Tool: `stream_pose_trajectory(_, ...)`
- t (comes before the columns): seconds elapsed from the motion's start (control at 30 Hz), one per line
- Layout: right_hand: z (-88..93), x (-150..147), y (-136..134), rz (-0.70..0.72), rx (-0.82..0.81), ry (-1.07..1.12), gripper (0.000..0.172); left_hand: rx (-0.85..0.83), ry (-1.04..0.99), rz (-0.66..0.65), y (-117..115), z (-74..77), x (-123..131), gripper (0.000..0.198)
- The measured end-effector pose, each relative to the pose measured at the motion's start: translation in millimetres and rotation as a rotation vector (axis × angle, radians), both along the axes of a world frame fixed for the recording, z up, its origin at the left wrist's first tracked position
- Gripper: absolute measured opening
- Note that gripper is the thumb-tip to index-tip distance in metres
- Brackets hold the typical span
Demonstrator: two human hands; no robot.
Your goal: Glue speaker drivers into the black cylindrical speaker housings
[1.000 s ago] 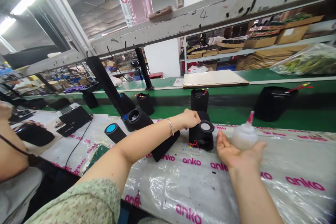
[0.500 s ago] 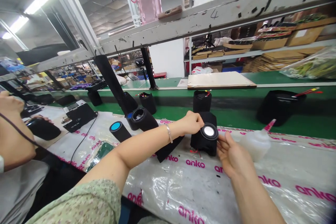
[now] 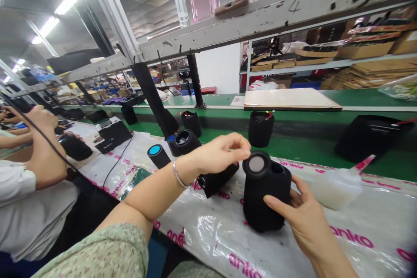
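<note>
- Gripping the black cylinder (image 3: 265, 202) with the right hand (image 3: 304, 206), thumb laid across its front and fingers curled around its right side.
- Holding the left hand (image 3: 224, 152) just above and to the left, thumb and fingertips nearly together at the upper rim of the black-ringed disc (image 3: 256, 164); impossible to tell whether pinching or merely touching it.
- Showing the disc's pale centre toward the camera, over the left part of the cylinder's open top.
- Working over the bench (image 3: 208, 234), covered in clear plastic with pink lettering; unclear whether resting the cylinder on it.
- Just right of the right hand: a white bottle (image 3: 337, 189), pink tip slanting up to the right.
- Beyond the left forearm: a turquoise-topped cylinder (image 3: 159, 156), then, farther left, a black box (image 3: 115, 137) with a cord.
- Behind, on the green surface (image 3: 228, 128): a wired cylinder (image 3: 261, 130).
- At far left: a co-worker's raised hand (image 3: 45, 117).
</note>
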State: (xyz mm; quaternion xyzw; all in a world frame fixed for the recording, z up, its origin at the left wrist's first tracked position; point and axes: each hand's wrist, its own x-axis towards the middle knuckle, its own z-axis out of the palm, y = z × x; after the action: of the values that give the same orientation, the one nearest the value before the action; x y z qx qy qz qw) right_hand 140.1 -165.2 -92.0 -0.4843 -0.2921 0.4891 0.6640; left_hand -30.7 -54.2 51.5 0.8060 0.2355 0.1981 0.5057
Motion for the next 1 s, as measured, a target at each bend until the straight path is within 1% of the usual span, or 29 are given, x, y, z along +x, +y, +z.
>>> stream_pose_trajectory(0.07,-1.4,-6.9,-1.4,0.006,0.046,-0.077,0.124,0.06,-0.056,0.053,0.0,12.2,-2.0,0.016)
stream_pose_trajectory(0.13,-3.1,-12.3,-2.5,0.002,0.099,-0.146,0.113,0.229,-0.073,0.071,-4.3,16.5,-0.3,0.012)
stream_pose_trajectory(0.17,-4.1,-13.9,-3.1,-0.004,0.127,-0.175,0.109,0.348,-0.063,0.051,-7.0,15.3,1.3,0.01)
stream_pose_trajectory(0.23,-6.4,-14.9,-4.7,-0.018,0.181,-0.222,0.104,0.58,-0.028,-0.026,-11.5,8.0,4.5,0.01)
stream_pose_trajectory(0.27,-7.6,-14.6,-5.8,-0.017,0.204,-0.239,0.102,0.667,-0.017,-0.068,-12.7,3.1,5.5,0.012)
stream_pose_trajectory(0.33,-10.0,-13.4,-8.4,-0.005,0.239,-0.265,0.097,0.759,-0.006,-0.129,-13.1,-6.5,5.8,0.014)
stream_pose_trajectory(0.4,-12.1,-12.6,-11.0,0.004,0.26,-0.282,0.092,0.803,-0.002,-0.148,-11.8,-12.9,4.1,0.016)
stream_pose_trajectory(0.47,-13.8,-12.4,-12.9,0.001,0.28,-0.295,0.09,0.828,0.016,-0.154,-10.4,-15.4,1.6,0.017)
stream_pose_trajectory(0.63,-16.4,-12.1,-14.6,0.027,0.309,-0.33,0.09,0.839,0.088,-0.169,-9.4,-16.3,-3.9,0.02)
stream_pose_trajectory(0.8,-19.0,-10.9,-16.6,0.044,0.326,-0.337,0.088,0.856,0.083,-0.193,-7.7,-20.5,-7.3,0.021)
stream_pose_trajectory(1.0,-17.8,-12.6,-16.0,0.02,0.32,-0.328,0.09,0.848,0.159,-0.206,-7.5,-19.3,-9.5,0.023)
